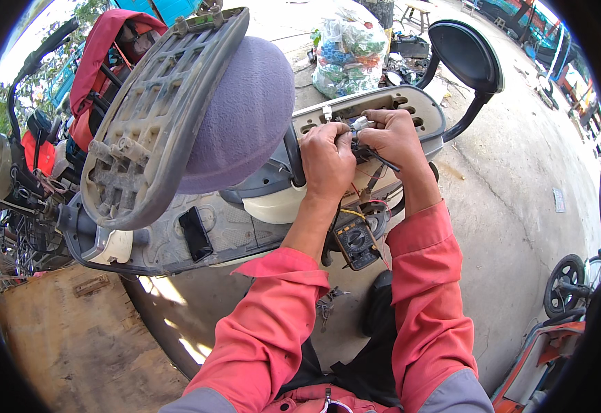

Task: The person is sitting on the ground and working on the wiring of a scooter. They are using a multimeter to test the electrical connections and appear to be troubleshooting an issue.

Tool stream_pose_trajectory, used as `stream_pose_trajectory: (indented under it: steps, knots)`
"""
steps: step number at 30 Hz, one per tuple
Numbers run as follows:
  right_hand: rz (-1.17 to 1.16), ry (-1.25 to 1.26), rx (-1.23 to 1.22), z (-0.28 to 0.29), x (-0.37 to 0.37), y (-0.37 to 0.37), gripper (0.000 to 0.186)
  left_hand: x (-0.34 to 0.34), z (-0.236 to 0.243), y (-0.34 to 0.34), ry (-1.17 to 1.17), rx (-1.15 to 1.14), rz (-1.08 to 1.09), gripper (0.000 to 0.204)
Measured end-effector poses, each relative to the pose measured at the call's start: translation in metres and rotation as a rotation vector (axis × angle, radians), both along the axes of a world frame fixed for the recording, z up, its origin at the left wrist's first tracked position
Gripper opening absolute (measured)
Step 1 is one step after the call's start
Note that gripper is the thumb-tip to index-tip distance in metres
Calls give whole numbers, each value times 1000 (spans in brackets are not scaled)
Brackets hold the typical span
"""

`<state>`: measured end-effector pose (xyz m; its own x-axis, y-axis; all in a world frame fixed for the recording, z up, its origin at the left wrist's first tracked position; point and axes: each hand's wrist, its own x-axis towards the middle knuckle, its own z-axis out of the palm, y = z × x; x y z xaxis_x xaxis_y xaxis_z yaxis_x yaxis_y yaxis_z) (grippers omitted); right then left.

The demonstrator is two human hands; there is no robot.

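Observation:
Over the open battery compartment [427, 113] of a scooter, my left hand [328, 155] is closed, its fingertips at some wiring; what it grips is hidden. Close beside it, my right hand [391, 138] pinches a white plug connector [362, 123], with dark wires below. Another small white connector [327, 113] stands at the compartment's rim. Below my hands hangs a black-and-yellow multimeter [357, 244] with coloured leads. A black phone [195, 234] lies on the grey footboard [238, 224]. A lifted plastic panel [142, 117] and a round purple seat cushion [242, 103] rise at the left.
A black backrest [462, 55] sticks up at the back right. A bag of bottles [349, 51] stands beyond the scooter. Other vehicles with a red cover [94, 65] crowd the left. A plywood board [73, 330] lies lower left, a wheel [563, 282] at the right.

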<state>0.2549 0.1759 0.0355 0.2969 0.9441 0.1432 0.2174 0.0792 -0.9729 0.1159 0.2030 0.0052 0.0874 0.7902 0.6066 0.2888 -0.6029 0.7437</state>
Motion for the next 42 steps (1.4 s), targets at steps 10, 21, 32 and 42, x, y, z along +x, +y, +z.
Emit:
stream_pose_trajectory:
  steps: [10,21,32,42]
  knots:
    - [1,-6,12,4,-2,-2,57,1,3,5,-74,7,-3,7]
    - [33,0,-5,1,3,0,56,1,-1,6,64,196,43,10]
    - [2,-16,12,1,1,0,54,-1,9,-2,272,274,92,19]
    - [14,-4,4,1,1,0,55,1,5,2,135,192,71,12]
